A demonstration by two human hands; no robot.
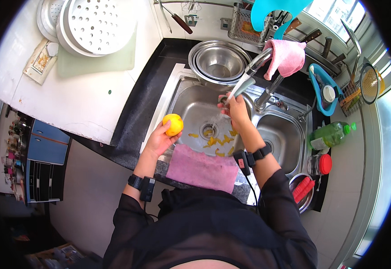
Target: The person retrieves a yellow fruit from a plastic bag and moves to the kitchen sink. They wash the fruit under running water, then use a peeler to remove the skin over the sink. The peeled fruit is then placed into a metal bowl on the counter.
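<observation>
A smooth yellow fruit (173,124) sits in my left hand (160,139), over the left edge of the steel sink. My right hand (237,111) grips what looks like a peeler with a pale grey-green handle (245,87), its head partly hidden by fingers. Water from the faucet (258,62) streams down over this hand and the tool. Below, the larger sink basin (192,101) has yellow-green peel pieces (212,142) scattered around its drain (209,130).
Nested steel bowls (220,62) stand behind the basin. Pink cloths drape the front edge (202,168) and faucet (284,59). To the right are a smaller basin (279,141), a green bottle (331,135), a red-lidded jar (324,164) and a bowl with red packages (303,190).
</observation>
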